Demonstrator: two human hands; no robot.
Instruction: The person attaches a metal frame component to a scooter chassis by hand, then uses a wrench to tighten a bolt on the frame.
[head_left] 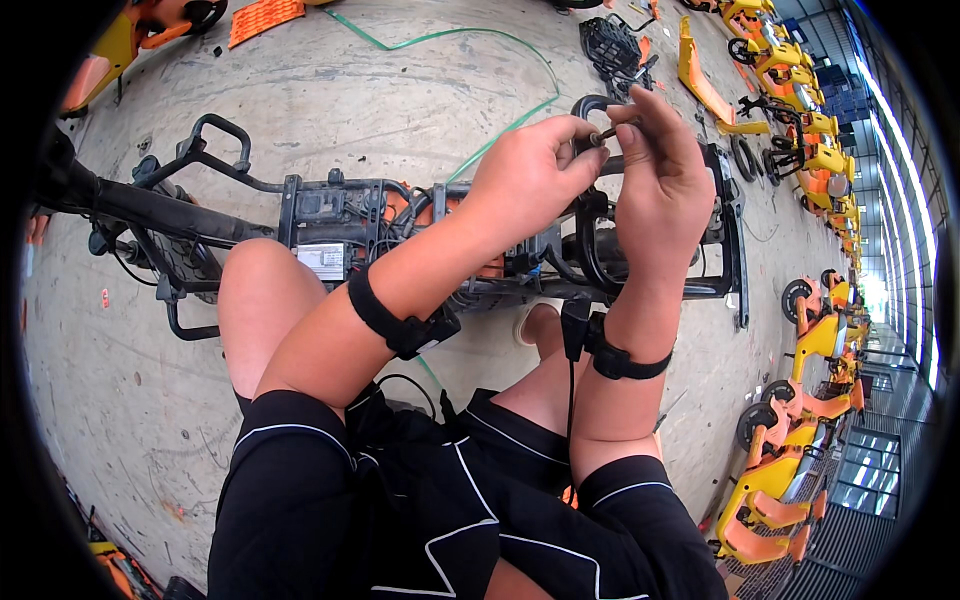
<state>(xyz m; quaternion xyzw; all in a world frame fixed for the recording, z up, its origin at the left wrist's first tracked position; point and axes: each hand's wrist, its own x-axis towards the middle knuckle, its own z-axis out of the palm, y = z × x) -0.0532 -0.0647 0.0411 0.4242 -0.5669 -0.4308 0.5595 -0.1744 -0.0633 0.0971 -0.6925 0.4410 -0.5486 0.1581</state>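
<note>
A stripped black scooter frame [330, 215] lies on its side on the concrete floor [330, 90] in front of a squatting worker. The left hand [530, 170] pinches a small dark bolt-like part [604, 134] at its fingertips, while the right hand [660, 180] closes narrowly on the same part just above the frame's rear loop [590, 105]. Held so lightly, the part could easily slip and drop into the tangle of cables below. A loose green strap [450, 40] trails behind, while rows of yellow and orange scooters [800, 420] crowd the right, leaving open floor mainly to the left.
</note>
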